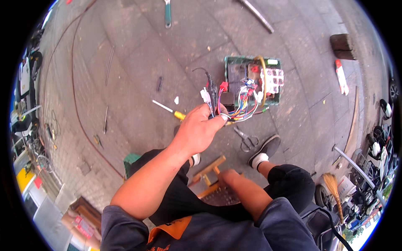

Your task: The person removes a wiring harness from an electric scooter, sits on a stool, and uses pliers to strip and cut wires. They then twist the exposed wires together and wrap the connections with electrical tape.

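My left hand [203,125] is stretched out in front of me, its fingers closed on a wiring harness [240,112] of many-coloured wires. White and red plug connectors and a black cable stick out beyond the fingers. Just past the harness stands a green plastic basket [274,101] with a curved handle, holding assorted parts. Low between my legs, my right hand [227,177] is beside a small wooden stool [211,166]; its fingers are too hidden to show whether they grip it. Scissors [247,140] lie near my right shoe, and a yellow-handled screwdriver [179,115] lies by my left hand.
A wrench [168,16] and a metal tube [258,16] lie on the far pavement. To the right are a wooden block [342,47], a red-and-white tube [341,77] and a straw broom [333,190]. A long hose [74,83] curves along the left.
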The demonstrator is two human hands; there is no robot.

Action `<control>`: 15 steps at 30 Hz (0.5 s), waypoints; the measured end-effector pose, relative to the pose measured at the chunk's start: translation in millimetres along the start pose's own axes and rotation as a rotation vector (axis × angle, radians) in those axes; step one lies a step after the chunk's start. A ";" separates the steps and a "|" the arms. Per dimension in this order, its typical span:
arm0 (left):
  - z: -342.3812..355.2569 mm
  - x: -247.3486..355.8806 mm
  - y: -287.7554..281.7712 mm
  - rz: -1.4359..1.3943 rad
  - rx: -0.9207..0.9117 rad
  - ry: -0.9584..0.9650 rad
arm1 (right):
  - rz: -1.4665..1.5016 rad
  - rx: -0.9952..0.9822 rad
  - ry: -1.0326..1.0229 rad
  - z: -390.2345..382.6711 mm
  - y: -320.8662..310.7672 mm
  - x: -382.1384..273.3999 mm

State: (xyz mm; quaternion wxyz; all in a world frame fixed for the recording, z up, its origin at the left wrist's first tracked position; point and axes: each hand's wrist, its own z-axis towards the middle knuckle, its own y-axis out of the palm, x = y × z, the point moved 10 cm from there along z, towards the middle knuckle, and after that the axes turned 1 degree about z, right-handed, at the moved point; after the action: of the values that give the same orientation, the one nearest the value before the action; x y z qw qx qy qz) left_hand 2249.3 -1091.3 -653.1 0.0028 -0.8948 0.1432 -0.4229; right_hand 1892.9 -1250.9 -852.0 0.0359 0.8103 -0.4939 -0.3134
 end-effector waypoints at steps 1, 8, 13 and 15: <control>-1.5 7.3 0.8 -0.068 -0.010 0.054 | 0.000 0.002 0.011 -3.0 -5.4 3.7; -38.0 47.6 -4.6 0.338 0.091 0.454 | 0.015 0.880 0.117 -59.5 -173.7 12.2; -96.3 40.8 -20.8 0.322 0.318 0.638 | -0.308 1.170 0.001 -256.0 -146.2 -75.9; -130.5 40.2 -9.0 0.364 0.372 0.743 | -0.295 1.310 0.062 -343.7 -110.7 -81.9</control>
State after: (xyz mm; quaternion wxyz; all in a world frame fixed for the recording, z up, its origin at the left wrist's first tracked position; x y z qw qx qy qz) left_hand 2176.9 -1077.9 -537.8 0.1863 -0.6271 0.2108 -0.7264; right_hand 2140.0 -1213.5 -578.7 -0.4923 0.7323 -0.4648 0.0730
